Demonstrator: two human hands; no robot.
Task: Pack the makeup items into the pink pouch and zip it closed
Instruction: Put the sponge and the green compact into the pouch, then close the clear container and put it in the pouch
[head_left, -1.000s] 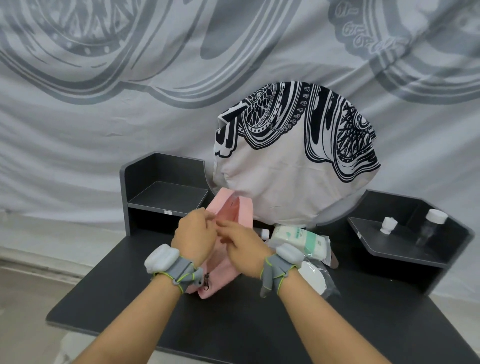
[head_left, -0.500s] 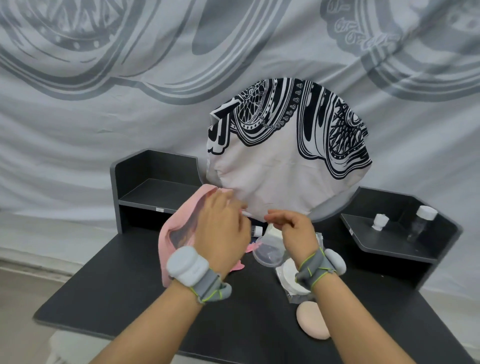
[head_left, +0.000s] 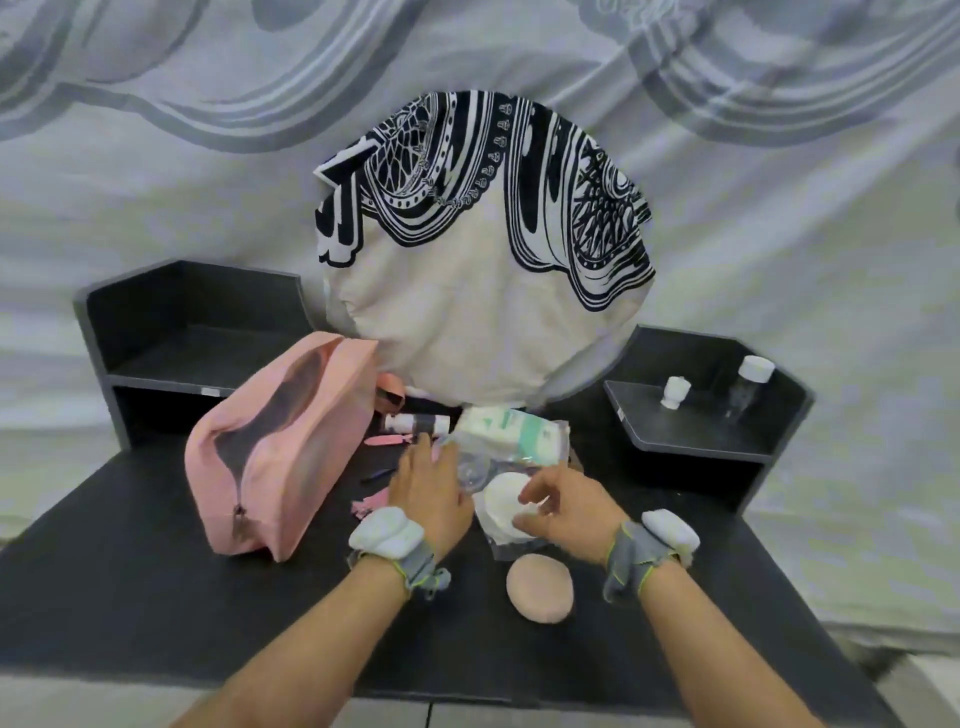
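The pink pouch (head_left: 280, 447) stands on the left of the counter (head_left: 130, 597), unzipped, its long mouth gaping upward and its zipper pull down at the near end; we see nothing inside it yet, so in our judgement the packing has hardly begun. The pouch is soft and nobody steadies it, so an item pushed in from the side could fold the mouth shut or tip it toward the left shelf. Just right of it the makeup lies crowded. Our left grip (head_left: 428, 491) lies open, fingers stretched flat toward a clear plastic piece (head_left: 470, 470) and the green-and-white packet (head_left: 511, 431). Our right grip (head_left: 563, 506) curls over the round white pads (head_left: 501, 501) in their clear wrapper, but we cannot tell whether it has closed on them. That wrapper looks slick and loose, so a pinch on the film alone may let it slip or drag its neighbours. The peach puff (head_left: 540, 587) sits just in front of the pads, nearest the counter's front edge, and a careless sweep of the right wrist could push it off. The white tube (head_left: 415, 423) behind the left grip may roll if nudged. The thin dark pencil (head_left: 379, 474) and the small pink pieces (head_left: 369, 503) lie half hidden beside the left grip and are easy to leave behind. Later, the bulky packet or loose film could catch in the zipper's teeth and stop it closing
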